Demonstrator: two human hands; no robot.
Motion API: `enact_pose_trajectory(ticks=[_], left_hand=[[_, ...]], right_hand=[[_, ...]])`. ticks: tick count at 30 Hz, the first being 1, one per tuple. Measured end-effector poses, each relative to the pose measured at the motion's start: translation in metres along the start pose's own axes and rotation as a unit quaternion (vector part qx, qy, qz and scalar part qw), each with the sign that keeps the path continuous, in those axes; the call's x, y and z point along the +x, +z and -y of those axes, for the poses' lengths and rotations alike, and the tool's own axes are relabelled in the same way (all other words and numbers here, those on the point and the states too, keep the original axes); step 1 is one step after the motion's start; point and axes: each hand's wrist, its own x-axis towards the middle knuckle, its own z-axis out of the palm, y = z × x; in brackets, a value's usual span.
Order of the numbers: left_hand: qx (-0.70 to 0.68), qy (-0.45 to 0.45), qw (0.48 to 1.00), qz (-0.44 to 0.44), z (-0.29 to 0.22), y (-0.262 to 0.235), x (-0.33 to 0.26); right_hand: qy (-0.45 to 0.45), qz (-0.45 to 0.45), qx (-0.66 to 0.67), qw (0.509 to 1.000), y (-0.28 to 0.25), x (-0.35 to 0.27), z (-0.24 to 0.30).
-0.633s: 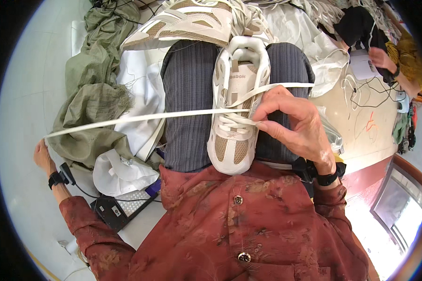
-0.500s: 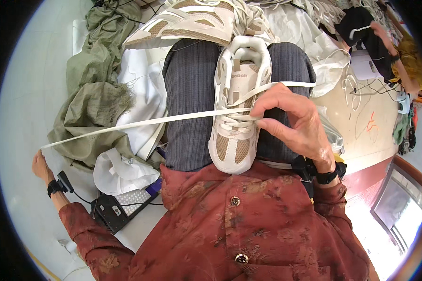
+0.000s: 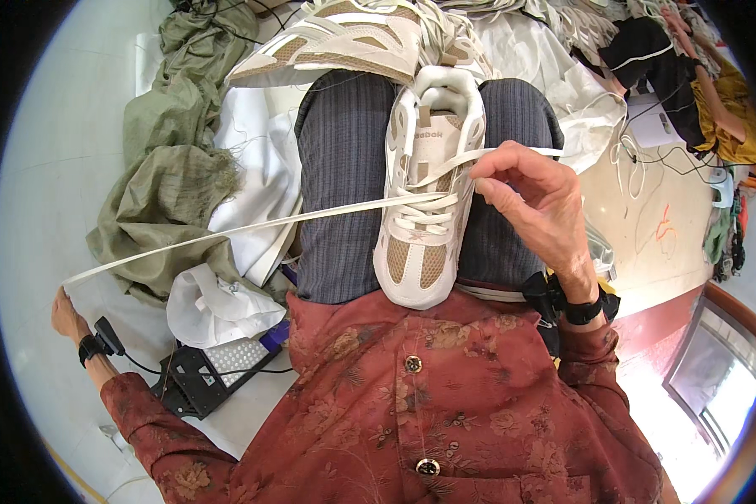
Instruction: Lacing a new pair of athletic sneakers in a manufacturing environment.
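Observation:
A beige and white sneaker (image 3: 411, 260) rests between my knees, its toe toward me and its laces part threaded. From its eyelets one end of the flat white shoelace (image 3: 227, 225) stretches taut to the far left. My left hand (image 3: 70, 316) is closed on that end. Just off the shoe's right edge, my right hand (image 3: 539, 206) has thumb and forefinger pinched together beside the eyelets. Whatever sits between those fingertips is too small to make out. The lace's other end passes behind this hand and sticks out over my right knee.
More beige sneakers (image 3: 357, 42) lie beyond my knees. On the left are green cloth (image 3: 164, 189), white cloth (image 3: 256, 181) and a black device (image 3: 197, 382) with a cable. Another person's arm (image 3: 718, 113) shows at the far right, near black cloth (image 3: 647, 59).
My right hand has drawn up and right, off the crossed laces to the shoe's edge. My left hand has shifted slightly toward me, keeping the lace taut.

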Motion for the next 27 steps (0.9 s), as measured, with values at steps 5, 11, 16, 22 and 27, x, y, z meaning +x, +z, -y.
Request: enact_pose_trajectory(ticks=[5,11,16,22,27], left_hand=[[-0.083,0.004,0.995,0.048,0.009,-0.003,0.026],[-0.273,-0.080,0.931,0.229,-0.215,0.092,-0.082],[-0.334,0.126,0.740,0.570,-0.418,0.086,-0.240],[-0.306,0.190,0.598,0.716,-0.479,0.077,-0.294],[-0.270,0.204,0.562,0.754,-0.493,0.075,-0.274]], right_hand=[[-0.071,0.024,-0.094,0.993,-0.001,-0.002,0.000],[-0.077,0.008,-0.143,0.987,0.005,-0.005,0.006],[-0.090,0.014,-0.143,0.986,0.004,-0.011,0.008],[-0.085,0.036,-0.128,0.988,-0.001,-0.021,0.015],[-0.112,0.075,-0.115,0.984,0.005,-0.023,0.018]])
